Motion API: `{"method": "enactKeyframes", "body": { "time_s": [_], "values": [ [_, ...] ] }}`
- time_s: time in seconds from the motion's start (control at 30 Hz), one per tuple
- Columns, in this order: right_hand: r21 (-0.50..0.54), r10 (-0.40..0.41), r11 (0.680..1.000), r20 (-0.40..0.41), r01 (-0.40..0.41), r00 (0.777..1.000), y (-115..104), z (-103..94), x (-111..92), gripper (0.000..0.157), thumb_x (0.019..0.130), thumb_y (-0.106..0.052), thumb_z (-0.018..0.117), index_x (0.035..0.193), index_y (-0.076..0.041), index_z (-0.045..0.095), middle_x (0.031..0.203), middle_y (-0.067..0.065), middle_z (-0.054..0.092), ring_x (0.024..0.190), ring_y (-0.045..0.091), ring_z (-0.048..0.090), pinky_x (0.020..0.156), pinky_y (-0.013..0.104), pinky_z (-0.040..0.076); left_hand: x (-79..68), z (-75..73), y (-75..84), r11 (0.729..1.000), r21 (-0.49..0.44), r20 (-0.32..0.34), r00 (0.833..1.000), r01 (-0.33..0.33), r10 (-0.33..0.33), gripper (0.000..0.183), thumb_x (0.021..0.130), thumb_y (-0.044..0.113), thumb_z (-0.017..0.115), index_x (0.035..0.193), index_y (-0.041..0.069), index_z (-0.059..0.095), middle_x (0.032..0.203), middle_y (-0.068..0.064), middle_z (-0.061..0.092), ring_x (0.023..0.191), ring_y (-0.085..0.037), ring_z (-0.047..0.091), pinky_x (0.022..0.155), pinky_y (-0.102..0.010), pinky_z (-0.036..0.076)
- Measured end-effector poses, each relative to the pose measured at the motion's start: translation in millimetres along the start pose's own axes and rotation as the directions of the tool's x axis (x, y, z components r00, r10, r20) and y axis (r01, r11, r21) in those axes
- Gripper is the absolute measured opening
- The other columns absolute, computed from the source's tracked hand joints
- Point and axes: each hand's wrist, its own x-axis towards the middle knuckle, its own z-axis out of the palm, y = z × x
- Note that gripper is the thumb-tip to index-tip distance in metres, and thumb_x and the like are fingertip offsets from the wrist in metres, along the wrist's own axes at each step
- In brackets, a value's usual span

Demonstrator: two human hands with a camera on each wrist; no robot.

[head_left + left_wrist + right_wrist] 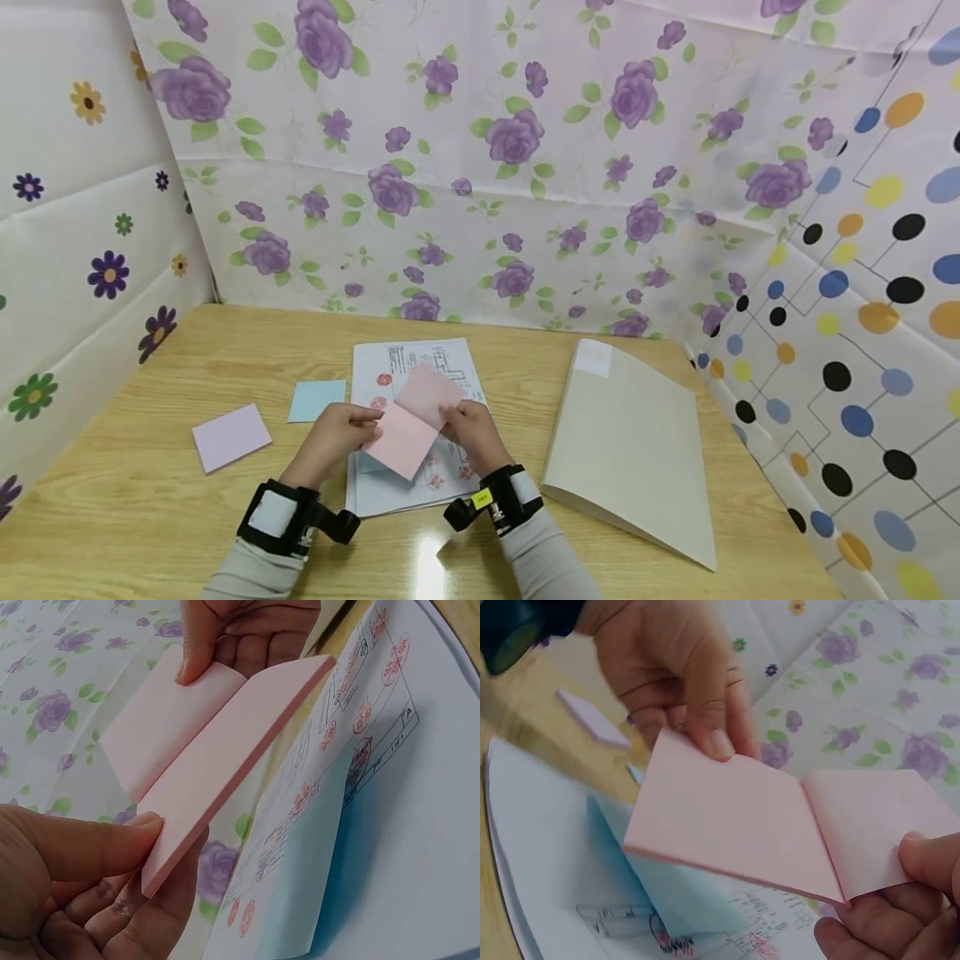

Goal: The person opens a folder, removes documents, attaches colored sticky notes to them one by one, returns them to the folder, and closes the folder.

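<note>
A pink sticky note pad (402,442) is held up over a stack of printed papers (367,495). My left hand (335,439) pinches the pad's thick block at its left edge, thumb on top. With thumb and fingers, my right hand (476,433) grips the top pink sheet (877,825), which is folded back from the block along one edge. A light blue sticky note (307,877) stands partly lifted off the top paper, below the pad. Diagrams and red round stamps cover that paper.
Left of the papers lie a light blue pad (317,401) and a lilac pad (231,437). A large cream folder (633,454) with a white label lies at the right. Flowered cloth (465,183) hangs behind the wooden table (150,533).
</note>
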Motion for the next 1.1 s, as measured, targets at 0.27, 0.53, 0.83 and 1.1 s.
{"method": "enactKeyframes", "body": {
  "time_s": [0.27, 0.53, 0.83, 1.1],
  "values": [
    [0.369, 0.119, 0.915, 0.140, -0.163, 0.983, 2, -8.0, 1, 0.022, 0.094, -0.016, 0.044, 0.098, 0.004, 0.052, 0.101, 0.020, 0.064, 0.094, 0.021, 0.063, 0.087, 0.035, 0.047, 2.0, -3.3, -0.5, 0.998, 0.067, 0.000, 1.000, 0.012, -0.012, 0.028, 0.083, 0.003, 0.058, 0.109, -0.006, 0.061, 0.107, -0.020, 0.062, 0.073, -0.011, 0.055, 0.062, -0.025, 0.048],
    [0.289, 0.111, 0.951, 0.011, -0.110, 0.994, 0, -17.3, 2, 0.018, 0.092, -0.012, 0.048, 0.090, 0.005, 0.054, 0.096, 0.015, 0.065, 0.079, 0.013, 0.063, 0.074, 0.028, 0.052, 3.8, -20.7, -6.9, 0.994, 0.106, -0.041, 0.999, -0.020, 0.025, 0.029, 0.084, 0.004, 0.056, 0.111, -0.007, 0.059, 0.110, -0.024, 0.060, 0.081, -0.015, 0.060, 0.065, -0.025, 0.050],
    [-0.112, -0.158, 0.981, 0.007, 0.157, 0.987, 3, -33.3, 9, 0.020, 0.084, 0.002, 0.053, 0.098, 0.011, 0.063, 0.107, 0.022, 0.061, 0.093, 0.019, 0.058, 0.079, 0.027, 0.048, 8.5, -59.4, -19.0, 0.979, 0.203, -0.205, 0.978, 0.002, 0.041, 0.032, 0.086, 0.008, 0.054, 0.113, -0.008, 0.057, 0.098, -0.024, 0.062, 0.075, -0.015, 0.059, 0.060, -0.024, 0.048],
    [-0.265, -0.238, 0.928, 0.111, 0.260, 0.965, 6, -41.9, 17, 0.020, 0.083, 0.007, 0.053, 0.093, 0.001, 0.069, 0.102, 0.012, 0.066, 0.097, 0.018, 0.060, 0.082, 0.027, 0.049, 11.8, -73.6, -29.9, 0.958, 0.279, -0.314, 0.949, 0.072, 0.020, 0.035, 0.085, 0.011, 0.056, 0.112, -0.010, 0.057, 0.096, -0.025, 0.063, 0.073, -0.020, 0.060, 0.054, -0.022, 0.042]
  ]
}}
